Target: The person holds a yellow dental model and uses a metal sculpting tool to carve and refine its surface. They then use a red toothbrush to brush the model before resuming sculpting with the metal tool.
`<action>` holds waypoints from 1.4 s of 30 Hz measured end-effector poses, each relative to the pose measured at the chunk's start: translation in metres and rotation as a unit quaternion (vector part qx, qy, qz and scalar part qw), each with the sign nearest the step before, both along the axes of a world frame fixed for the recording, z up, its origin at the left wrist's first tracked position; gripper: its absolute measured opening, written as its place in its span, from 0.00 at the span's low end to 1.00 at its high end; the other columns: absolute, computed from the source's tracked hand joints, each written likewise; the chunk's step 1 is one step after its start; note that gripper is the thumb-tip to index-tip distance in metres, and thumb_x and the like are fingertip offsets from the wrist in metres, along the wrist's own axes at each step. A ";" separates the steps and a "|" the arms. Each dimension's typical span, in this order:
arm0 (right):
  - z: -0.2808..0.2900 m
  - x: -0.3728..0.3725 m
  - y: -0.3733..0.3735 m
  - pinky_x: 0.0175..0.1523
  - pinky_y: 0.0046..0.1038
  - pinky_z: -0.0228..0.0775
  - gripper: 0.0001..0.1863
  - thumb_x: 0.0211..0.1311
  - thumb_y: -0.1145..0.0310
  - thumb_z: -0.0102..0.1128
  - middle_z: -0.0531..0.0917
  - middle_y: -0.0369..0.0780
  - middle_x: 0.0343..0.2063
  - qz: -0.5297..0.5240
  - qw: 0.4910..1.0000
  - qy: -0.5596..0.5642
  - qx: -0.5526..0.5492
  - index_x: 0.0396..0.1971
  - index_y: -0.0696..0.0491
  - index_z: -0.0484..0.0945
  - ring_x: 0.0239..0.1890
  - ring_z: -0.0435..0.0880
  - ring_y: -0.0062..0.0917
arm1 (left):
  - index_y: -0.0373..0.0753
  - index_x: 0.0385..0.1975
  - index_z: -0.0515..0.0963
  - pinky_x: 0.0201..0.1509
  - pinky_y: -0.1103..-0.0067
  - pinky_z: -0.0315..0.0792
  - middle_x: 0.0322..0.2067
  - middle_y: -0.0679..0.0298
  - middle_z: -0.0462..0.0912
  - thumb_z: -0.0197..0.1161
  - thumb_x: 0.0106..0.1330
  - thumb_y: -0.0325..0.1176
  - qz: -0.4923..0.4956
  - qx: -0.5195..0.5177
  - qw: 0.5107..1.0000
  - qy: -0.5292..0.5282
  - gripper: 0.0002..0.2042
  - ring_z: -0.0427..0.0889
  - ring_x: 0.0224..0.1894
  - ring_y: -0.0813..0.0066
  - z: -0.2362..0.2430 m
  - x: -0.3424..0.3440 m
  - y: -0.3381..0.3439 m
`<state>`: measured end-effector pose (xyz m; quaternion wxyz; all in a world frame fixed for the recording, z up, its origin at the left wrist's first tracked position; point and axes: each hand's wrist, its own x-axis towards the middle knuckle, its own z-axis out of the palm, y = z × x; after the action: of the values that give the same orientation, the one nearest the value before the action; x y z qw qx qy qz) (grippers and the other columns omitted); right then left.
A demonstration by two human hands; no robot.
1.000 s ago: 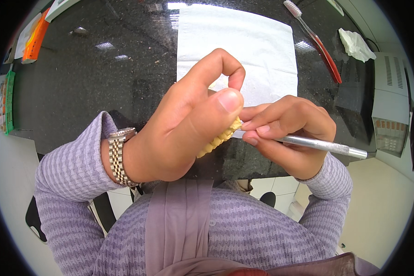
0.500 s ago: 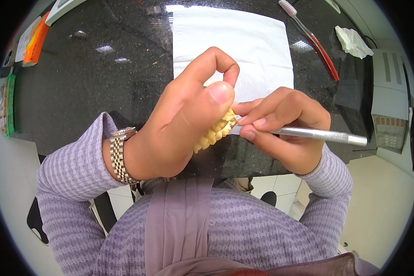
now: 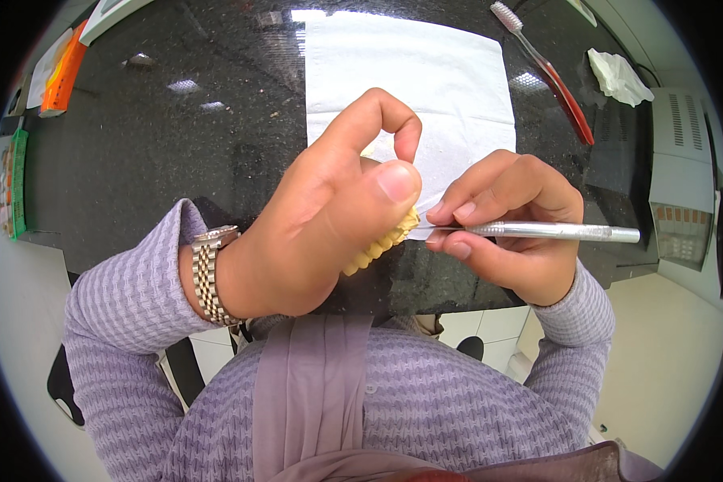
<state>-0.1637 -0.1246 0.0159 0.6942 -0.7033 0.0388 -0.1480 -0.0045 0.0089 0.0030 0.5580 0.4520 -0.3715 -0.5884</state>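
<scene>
My left hand (image 3: 321,209) is closed around a yellow dental cast (image 3: 383,243), thumb on top and index finger bent. A row of moulded teeth shows below the thumb; the palm and fingers hide the rest. Between the thumb and fingers of my right hand (image 3: 522,217) is a slim silver metal-handled carving tool (image 3: 566,231), held like a pen. Its handle points right and its thin tip lies close to the right end of the cast. Whether the tip touches the cast I cannot tell.
Under and beyond my hands a white paper towel (image 3: 410,72) lies on the dark speckled counter (image 3: 153,153). At the far right are a red toothbrush (image 3: 558,88) and a crumpled tissue (image 3: 620,78). An orange packet (image 3: 62,76) and a green tray (image 3: 18,185) lie at the left.
My right fingers have drawn slightly back from the cast, and more of the tool's thin shaft shows. The tool lies more level. My left hand has shifted a little, turning the cast slightly.
</scene>
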 end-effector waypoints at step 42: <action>0.003 0.005 -0.001 0.42 0.27 0.78 0.09 0.45 0.81 0.68 0.84 0.43 0.28 -0.002 0.983 -0.002 -0.185 0.23 0.56 0.74 0.39 0.85 0.31 | 0.37 0.41 0.54 0.26 0.87 0.58 0.19 0.60 0.73 0.46 0.59 0.54 0.008 0.007 1.000 0.006 0.25 0.67 0.22 0.82 -0.002 -0.003 0.001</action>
<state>-0.1591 -0.1251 0.0191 0.5523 -0.8190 0.0108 -0.1551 -0.0075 0.0102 0.0011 0.5620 0.4551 -0.3602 -0.5893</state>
